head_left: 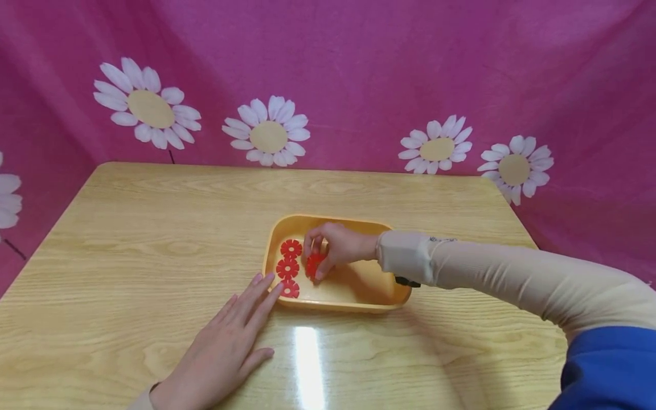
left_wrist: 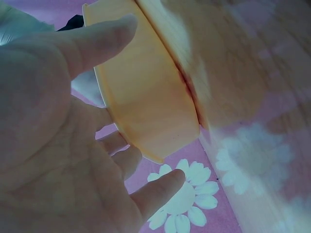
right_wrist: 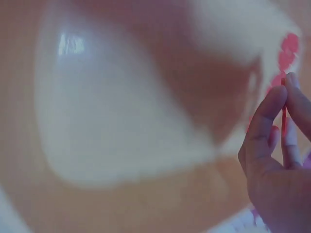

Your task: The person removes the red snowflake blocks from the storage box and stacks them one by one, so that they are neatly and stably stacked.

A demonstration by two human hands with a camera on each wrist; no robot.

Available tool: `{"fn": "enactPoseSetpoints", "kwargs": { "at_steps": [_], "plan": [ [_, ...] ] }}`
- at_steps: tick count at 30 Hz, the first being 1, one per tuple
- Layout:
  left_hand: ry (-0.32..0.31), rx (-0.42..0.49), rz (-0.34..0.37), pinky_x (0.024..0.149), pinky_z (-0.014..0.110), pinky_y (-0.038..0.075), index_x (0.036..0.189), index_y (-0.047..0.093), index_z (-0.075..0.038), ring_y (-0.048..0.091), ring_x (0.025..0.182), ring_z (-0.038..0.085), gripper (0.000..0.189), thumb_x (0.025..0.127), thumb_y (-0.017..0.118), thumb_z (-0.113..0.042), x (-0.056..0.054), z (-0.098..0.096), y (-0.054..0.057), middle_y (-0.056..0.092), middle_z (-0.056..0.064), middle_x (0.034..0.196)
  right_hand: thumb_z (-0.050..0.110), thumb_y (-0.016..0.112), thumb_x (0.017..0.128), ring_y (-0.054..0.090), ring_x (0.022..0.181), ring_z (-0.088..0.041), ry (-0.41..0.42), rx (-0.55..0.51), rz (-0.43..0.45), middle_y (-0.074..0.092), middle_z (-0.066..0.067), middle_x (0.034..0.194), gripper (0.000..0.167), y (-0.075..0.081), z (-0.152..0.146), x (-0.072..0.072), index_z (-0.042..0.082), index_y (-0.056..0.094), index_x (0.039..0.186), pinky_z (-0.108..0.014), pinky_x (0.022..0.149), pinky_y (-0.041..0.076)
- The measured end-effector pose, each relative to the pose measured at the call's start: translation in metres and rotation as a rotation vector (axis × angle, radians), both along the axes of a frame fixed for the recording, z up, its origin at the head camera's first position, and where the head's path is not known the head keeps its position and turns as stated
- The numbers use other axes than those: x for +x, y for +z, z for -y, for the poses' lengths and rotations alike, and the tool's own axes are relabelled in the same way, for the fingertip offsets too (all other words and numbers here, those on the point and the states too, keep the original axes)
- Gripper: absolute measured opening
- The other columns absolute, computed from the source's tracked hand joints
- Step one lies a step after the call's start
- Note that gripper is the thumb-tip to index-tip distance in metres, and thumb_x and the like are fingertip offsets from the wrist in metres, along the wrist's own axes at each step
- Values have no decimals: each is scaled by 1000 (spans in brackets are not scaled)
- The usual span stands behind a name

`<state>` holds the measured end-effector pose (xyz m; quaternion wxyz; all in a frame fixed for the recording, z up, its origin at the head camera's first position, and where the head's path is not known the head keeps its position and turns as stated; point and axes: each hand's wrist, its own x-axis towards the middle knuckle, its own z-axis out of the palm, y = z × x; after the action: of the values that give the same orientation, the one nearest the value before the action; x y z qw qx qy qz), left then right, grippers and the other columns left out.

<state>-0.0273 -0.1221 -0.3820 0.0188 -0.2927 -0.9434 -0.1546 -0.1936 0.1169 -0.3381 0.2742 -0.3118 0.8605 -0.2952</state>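
Observation:
A yellow-orange plastic tray (head_left: 348,306) rests on the table. Three red notched, flower-shaped discs (head_left: 287,268) form a column along its left end. Over the tray floor, just right of that column, my right hand (head_left: 340,245) pinches another red notched disc (head_left: 314,265) between thumb and fingers. In the right wrist view this pinched disc (right_wrist: 284,116) is seen edge-on. My left hand (head_left: 225,336) has its fingers extended, and their tips reach the tray's front left corner. The left wrist view shows the tray's outer wall (left_wrist: 150,92) beyond the left thumb and fingers.
The wood-grain table (head_left: 154,228) spreads around the tray on all sides. Behind it hangs a magenta cloth (head_left: 348,74) printed with large white daisies. A bright light reflection (head_left: 308,364) lies on the tabletop in front of the tray.

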Motion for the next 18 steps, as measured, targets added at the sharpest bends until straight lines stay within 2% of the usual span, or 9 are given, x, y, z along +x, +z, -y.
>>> {"fn": "enactPoseSetpoints", "kwargs": {
  "at_steps": [3,5,7,13,16,18],
  "plan": [
    [2,1,-1,113,50,30,159,14,-19,6,150,18,92,89,70,-40,1,0,-1,11,2,164,2,86,72,57,73,-19,-46,-52,39,59,-6,88,31,15,-6,0,3,65,95,-34,66,57],
    [1,5,-7,113,50,31,159,15,-18,6,149,19,91,89,70,-40,1,0,-1,11,1,164,-1,85,71,57,65,-19,-82,-89,49,56,-9,88,32,26,-12,0,3,64,95,-43,63,58],
    [-1,3,-14,112,50,31,159,15,-18,6,150,19,91,89,70,-40,2,0,-1,11,1,164,-4,84,71,59,62,-19,-120,-129,64,55,-11,89,32,36,-22,0,2,63,95,-47,63,58],
    [-14,8,-39,113,50,30,159,13,-17,7,150,20,93,89,70,-38,2,0,0,12,3,164,-4,82,74,61,71,-23,-246,-214,26,55,-15,97,34,56,-72,0,0,62,100,-34,62,58],
    [-18,8,-47,113,50,30,159,12,-16,6,150,21,93,89,70,-38,1,1,0,11,4,164,-1,82,76,60,71,-25,-322,-212,-13,54,-16,101,33,58,-105,2,0,62,102,-33,61,58],
    [-18,10,-46,113,50,30,159,13,-16,6,150,21,93,89,70,-37,2,1,0,11,4,164,2,82,77,60,76,-25,-378,-178,-41,54,-16,102,33,56,-126,5,1,62,103,-33,64,58]
  ]
}}
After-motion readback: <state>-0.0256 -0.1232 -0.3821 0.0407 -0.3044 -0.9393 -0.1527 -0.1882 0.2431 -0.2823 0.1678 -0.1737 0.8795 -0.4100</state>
